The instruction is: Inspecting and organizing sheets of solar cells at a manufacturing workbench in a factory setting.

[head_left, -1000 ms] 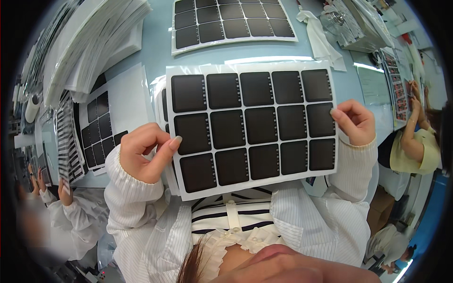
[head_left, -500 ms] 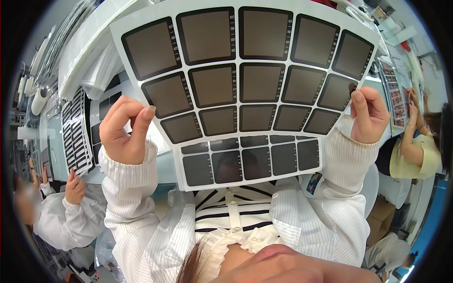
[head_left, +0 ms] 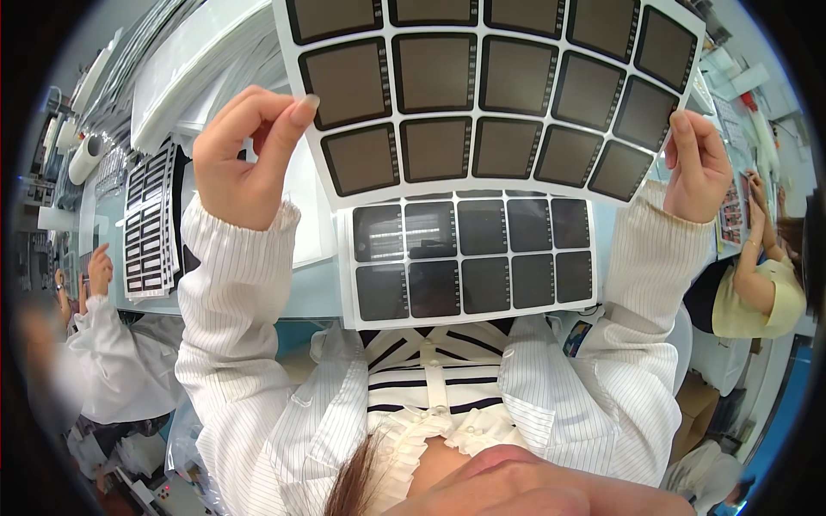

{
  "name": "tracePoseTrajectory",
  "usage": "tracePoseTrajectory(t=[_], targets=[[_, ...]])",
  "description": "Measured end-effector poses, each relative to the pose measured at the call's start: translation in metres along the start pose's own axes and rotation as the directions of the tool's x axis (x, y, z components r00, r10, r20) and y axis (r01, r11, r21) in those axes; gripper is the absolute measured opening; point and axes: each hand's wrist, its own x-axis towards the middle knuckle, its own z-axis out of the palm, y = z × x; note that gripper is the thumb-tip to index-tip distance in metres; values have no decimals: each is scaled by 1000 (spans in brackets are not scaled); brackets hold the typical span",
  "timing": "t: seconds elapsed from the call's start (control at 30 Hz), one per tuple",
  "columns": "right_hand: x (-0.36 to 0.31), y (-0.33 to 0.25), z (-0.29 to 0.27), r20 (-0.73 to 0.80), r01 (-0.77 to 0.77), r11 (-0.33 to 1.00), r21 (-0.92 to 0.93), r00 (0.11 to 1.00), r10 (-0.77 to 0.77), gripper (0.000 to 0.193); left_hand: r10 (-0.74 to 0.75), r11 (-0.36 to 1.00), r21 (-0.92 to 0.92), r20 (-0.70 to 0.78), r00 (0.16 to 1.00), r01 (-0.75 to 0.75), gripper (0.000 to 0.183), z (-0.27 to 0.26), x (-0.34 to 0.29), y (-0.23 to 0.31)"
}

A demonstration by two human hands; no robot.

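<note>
Sheet (head_left: 518, 75) moved farther and a bit right, held beyond the near stack (head_left: 486, 285). Left hand (head_left: 243, 159) and right hand (head_left: 698, 168) each pinched a side edge. Looked light, bendy and crease-prone, so those edges seemed the spot to grab.

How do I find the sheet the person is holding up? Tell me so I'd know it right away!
Find the pale blue table, then the person's left hand and right hand above it. Between them is the white sheet with rows of dark squares. Unlike the similar sheet below, it is pinched at both side edges.
</note>
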Motion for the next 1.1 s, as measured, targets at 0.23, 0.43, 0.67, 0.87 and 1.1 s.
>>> tracePoseTrajectory(t=[0.23, 0.43, 0.67, 0.87, 1.1], targets=[[25, 7, 8, 17, -6, 1000, -11, 1000, 6, 14, -58, 998, -34, -27, 998, 57, 20, 14, 18, -21], [66, 46, 20, 265, -209, 939, -275, 922, 283, 21, -335, 912, 327, 248, 909, 247, 32, 52, 43, -50], [119, 115, 63, 251, -363, 865, -347, 853, 458, 24, -466, 840, 419, 228, 855, 346, 36, 107, 69, -112], [138, 176, 86, 244, -345, 872, -348, 864, 440, 28, -529, 772, 510, 185, 828, 379, 37, 129, 81, -150], [130, 203, 95, 207, -376, 798, -471, 832, 515, 33, -545, 764, 519, 204, 813, 382, 43, 123, 75, -155]])
